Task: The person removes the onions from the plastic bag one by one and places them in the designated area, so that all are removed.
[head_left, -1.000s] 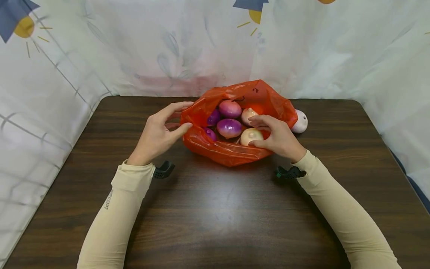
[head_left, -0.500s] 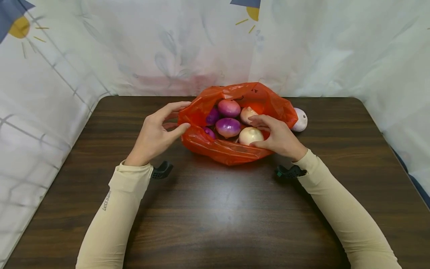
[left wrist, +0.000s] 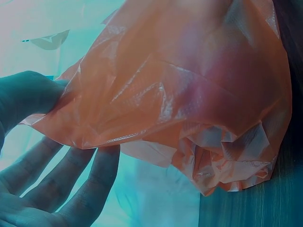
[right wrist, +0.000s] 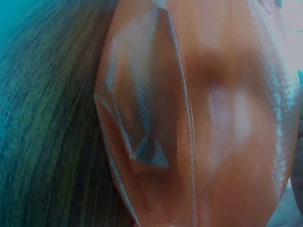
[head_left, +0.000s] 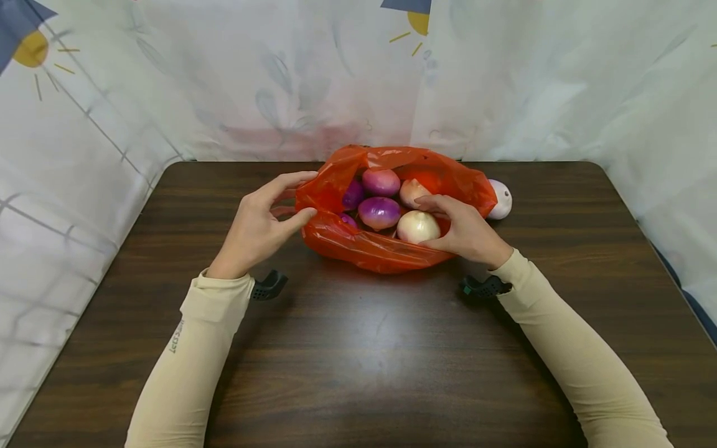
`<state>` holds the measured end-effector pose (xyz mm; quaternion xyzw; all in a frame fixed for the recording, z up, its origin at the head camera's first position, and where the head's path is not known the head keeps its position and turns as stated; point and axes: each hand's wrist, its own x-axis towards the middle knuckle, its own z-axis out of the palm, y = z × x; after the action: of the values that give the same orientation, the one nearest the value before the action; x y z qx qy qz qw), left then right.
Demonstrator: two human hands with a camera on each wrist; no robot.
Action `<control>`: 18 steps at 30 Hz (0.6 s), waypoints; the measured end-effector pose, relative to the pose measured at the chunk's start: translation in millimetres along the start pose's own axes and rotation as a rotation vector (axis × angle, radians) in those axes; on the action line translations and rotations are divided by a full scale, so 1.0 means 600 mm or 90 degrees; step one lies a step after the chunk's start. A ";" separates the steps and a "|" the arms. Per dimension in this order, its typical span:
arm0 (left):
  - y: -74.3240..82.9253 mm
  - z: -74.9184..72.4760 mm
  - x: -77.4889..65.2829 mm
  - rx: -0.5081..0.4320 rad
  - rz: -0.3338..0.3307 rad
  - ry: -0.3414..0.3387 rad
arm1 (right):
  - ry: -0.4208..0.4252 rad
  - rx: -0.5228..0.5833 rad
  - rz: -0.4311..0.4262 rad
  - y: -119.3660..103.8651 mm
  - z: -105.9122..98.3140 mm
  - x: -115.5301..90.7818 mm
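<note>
An orange-red plastic bag (head_left: 381, 255) lies on the table with its mouth wide, several purple onions (head_left: 379, 213) and two paler ones inside. My left hand (head_left: 257, 221) pinches the bag's left rim between thumb and fingers; the left wrist view has the thumb and fingers on either side of the bag's edge (left wrist: 94, 127). At the right of the mouth, my right hand (head_left: 462, 230) has its thumb and fingers curved round the pale onion (head_left: 417, 227) nearest me. The right wrist view is filled by the bag's outside (right wrist: 218, 113), which hides the fingertips.
A whitish rounded thing (head_left: 500, 200) with a small dark spot sits just beyond the bag's right end, partly hidden by it. The dark wood table (head_left: 358, 348) extends toward me, and a white patterned curtain (head_left: 336, 81) hangs close behind its back edge.
The bag's back rim has sunk lower, and its left end has shifted slightly left along with my left hand. My right hand stays almost where it was at the pale onion.
</note>
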<state>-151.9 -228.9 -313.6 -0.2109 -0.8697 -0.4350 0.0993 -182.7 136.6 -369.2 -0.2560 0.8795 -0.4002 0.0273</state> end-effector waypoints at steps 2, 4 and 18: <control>0.000 0.000 0.000 0.003 0.001 0.000 | 0.005 -0.012 -0.004 0.001 0.000 0.000; 0.001 0.000 0.000 0.004 0.003 -0.001 | 0.009 -0.019 -0.009 0.003 0.001 0.000; -0.001 0.000 0.000 0.005 0.007 -0.002 | -0.002 -0.012 -0.006 0.009 0.005 0.001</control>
<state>-152.1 -229.5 -314.0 -0.2156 -0.8706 -0.4304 0.1010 -184.9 137.2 -375.2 -0.2609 0.8819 -0.3919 0.0248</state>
